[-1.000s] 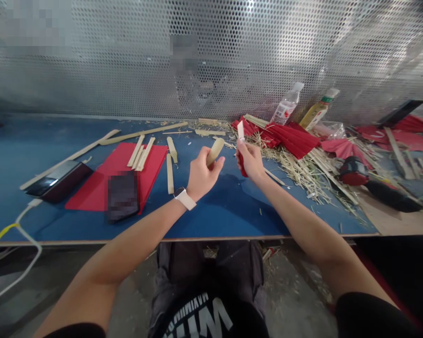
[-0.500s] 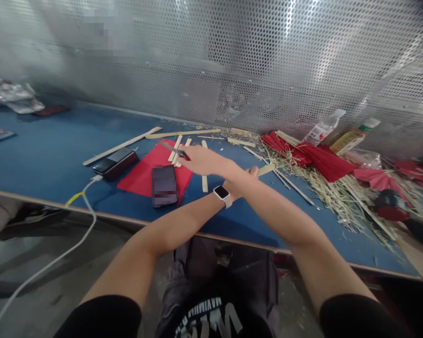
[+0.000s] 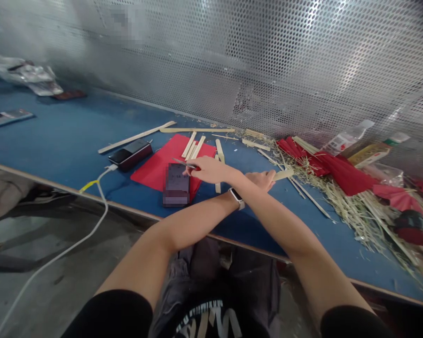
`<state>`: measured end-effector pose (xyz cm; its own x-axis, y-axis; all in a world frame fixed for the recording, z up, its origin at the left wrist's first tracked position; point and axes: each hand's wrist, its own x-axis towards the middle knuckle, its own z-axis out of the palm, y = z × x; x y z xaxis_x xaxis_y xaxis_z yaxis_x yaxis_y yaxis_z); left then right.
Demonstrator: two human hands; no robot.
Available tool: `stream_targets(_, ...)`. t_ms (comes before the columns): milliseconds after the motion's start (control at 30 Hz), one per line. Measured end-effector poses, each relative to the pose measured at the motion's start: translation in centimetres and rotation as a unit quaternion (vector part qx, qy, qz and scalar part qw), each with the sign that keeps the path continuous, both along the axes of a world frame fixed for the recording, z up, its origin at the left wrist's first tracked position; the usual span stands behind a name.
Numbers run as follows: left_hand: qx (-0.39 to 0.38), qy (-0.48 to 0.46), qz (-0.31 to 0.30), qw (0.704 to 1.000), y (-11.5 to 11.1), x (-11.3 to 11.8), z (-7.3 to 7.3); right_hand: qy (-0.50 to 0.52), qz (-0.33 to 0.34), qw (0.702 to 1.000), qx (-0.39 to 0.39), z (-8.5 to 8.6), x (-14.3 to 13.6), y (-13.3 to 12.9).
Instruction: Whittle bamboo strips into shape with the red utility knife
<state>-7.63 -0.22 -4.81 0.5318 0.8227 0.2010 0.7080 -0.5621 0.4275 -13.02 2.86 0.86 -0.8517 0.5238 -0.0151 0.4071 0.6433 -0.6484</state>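
Observation:
My right hand (image 3: 209, 169) reaches leftward across my left forearm, its fingers closed on a thin-bladed knife (image 3: 180, 162). The blade points left, over the top edge of a dark phone (image 3: 176, 185). The phone lies on a red sheet (image 3: 155, 164), with several short bamboo strips (image 3: 193, 146) behind it. My left hand (image 3: 261, 180), below a watch on the wrist, is out to the right under the crossing right arm. It grips a pale bamboo strip (image 3: 285, 174) whose free end points right. More pale strips (image 3: 220, 149) lie just beyond my right hand.
A power bank (image 3: 130, 154) with a white cable (image 3: 101, 192) sits left of the sheet. Long strips (image 3: 137, 137) lie behind it. To the right are bamboo shavings (image 3: 348, 206), folded red pieces (image 3: 348, 176) and bottles (image 3: 350, 137). A perforated metal panel (image 3: 197, 70) rises behind the table.
The view has turned, so the table's things sit further right. My right hand and knife have come lower, closer to the phone. My left hand shows more clearly beyond the right forearm.

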Motion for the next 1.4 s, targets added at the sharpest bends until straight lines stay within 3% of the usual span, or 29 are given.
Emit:
stream_targets(167,0.027,-0.022,-0.002,0.999,0.3,0.2,-0.9,0.113,-0.023,0.993,0.002,-0.9,0.1,0.6)
stream_targets(333,0.053,-0.015,-0.012,0.998,0.7,0.5,-1.8,0.114,0.018,0.993,-0.011,-1.7,0.2,0.8)
stream_targets(600,0.019,0.020,-0.003,1.000,-0.3,0.1,0.5,0.047,0.054,0.997,-0.037,-1.4,0.0,-0.3)
stream_targets(700,0.020,0.017,-0.008,1.000,-0.3,-0.1,0.8,0.076,0.094,0.991,-0.057,-0.9,0.1,-0.4)
stream_targets(800,0.013,0.009,-0.026,1.000,-0.2,-0.3,0.8,0.126,0.092,0.987,-0.033,-0.4,0.3,-0.3)
stream_targets(867,0.007,0.005,-0.030,1.000,-0.2,-0.4,0.9,0.096,0.117,0.986,-0.068,-0.3,0.4,-0.4)
stream_targets(1000,0.000,0.003,-0.011,1.000,-0.5,-0.3,1.0,0.027,0.193,0.957,-0.215,-0.5,0.5,-1.1)
stream_targets(1067,-0.004,0.005,-0.011,1.000,-0.6,-0.2,1.0,0.033,0.200,0.952,-0.229,-0.5,0.5,-1.3)
stream_targets(1267,-0.014,-0.038,-0.010,0.999,-0.7,-0.4,1.0,0.080,0.171,0.970,-0.154,0.1,0.6,-1.3)
stream_targets(1400,-0.009,-0.026,-0.012,1.000,-0.7,-0.3,1.1,0.004,0.164,0.982,-0.092,0.3,0.6,-1.6)
